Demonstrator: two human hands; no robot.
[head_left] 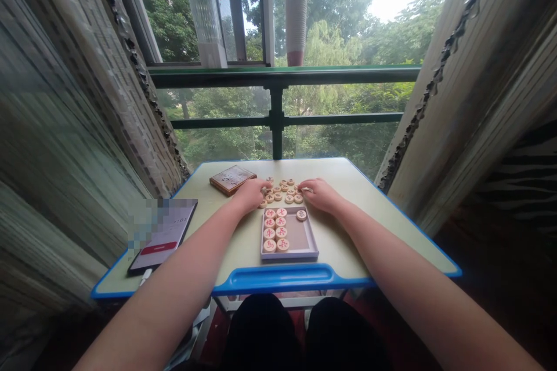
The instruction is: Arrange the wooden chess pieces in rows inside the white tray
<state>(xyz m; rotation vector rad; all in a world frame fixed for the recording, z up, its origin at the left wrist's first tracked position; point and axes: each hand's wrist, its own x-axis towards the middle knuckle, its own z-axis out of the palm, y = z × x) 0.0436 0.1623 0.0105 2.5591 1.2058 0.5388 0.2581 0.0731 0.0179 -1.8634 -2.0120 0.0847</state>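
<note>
Loose wooden Chinese chess pieces [284, 188] lie in a cluster on the far half of the table. My left hand [253, 194] is at the cluster's left side, its thumb and fingers curled round a piece. At the right side, my right hand [319, 193] has its fingertips closed on another piece at the edge. Nearer to me is a shallow open box [299, 236]. Two columns of pieces with red characters [282, 232] fill its left part. One dark-marked piece [301, 215] sits in its upper right corner.
A brown box lid [232, 178] lies at the back left, beyond my left hand. A phone [164, 237] with a cable rests on the left of the blue-edged table [348, 255]. A green railing [278, 76] and curtains surround the table.
</note>
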